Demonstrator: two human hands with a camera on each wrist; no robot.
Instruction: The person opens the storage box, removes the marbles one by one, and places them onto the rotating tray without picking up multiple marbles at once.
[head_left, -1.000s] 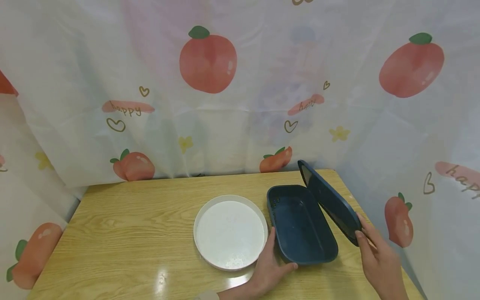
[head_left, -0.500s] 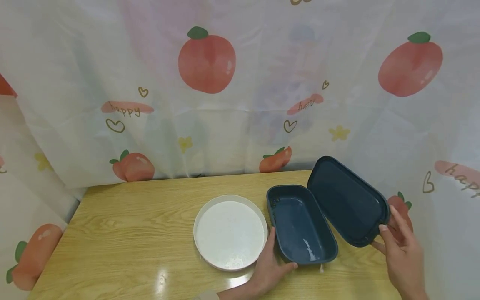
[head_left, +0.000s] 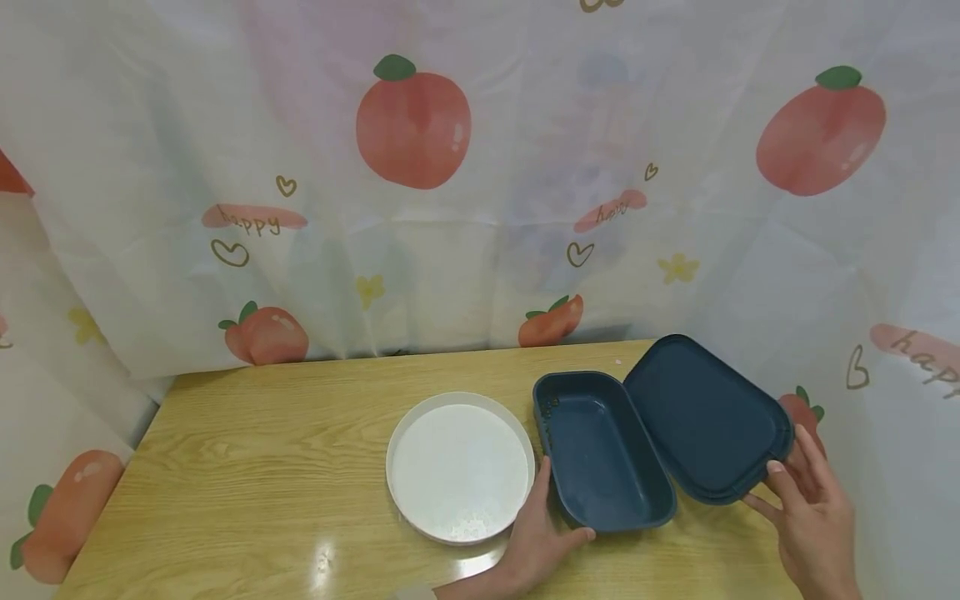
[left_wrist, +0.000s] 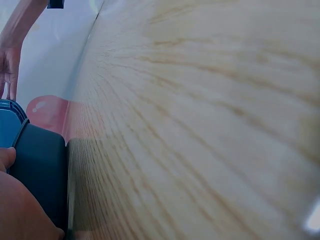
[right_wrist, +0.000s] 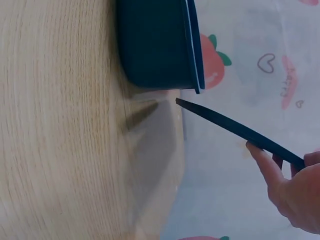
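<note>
A dark blue rectangular food container (head_left: pixel 603 450) stands uncovered on the table, with several small dark dots (head_left: pixel 551 406) along the inside of its left wall. My left hand (head_left: pixel 534 542) holds its near left corner, thumb on the near side and fingers along the left side. My right hand (head_left: pixel 819 521) pinches the near right end of the matching lid (head_left: pixel 708 421). The lid is tilted, its broad face turned up, beside the container's right side. From the right wrist view the lid (right_wrist: pixel 240 131) appears edge-on, apart from the container (right_wrist: pixel 155 45).
Just left of the container is a round white tray (head_left: pixel 461 471) with a low rim. The wooden table (head_left: pixel 262 467) extends to the left. A fruit-print cloth (head_left: pixel 480 275) hangs behind the table and at both sides.
My right hand has carried the lid rightward, away from over the container's right edge, turned its broad face into view, then lowered it slightly. The left hand and container have stayed put.
</note>
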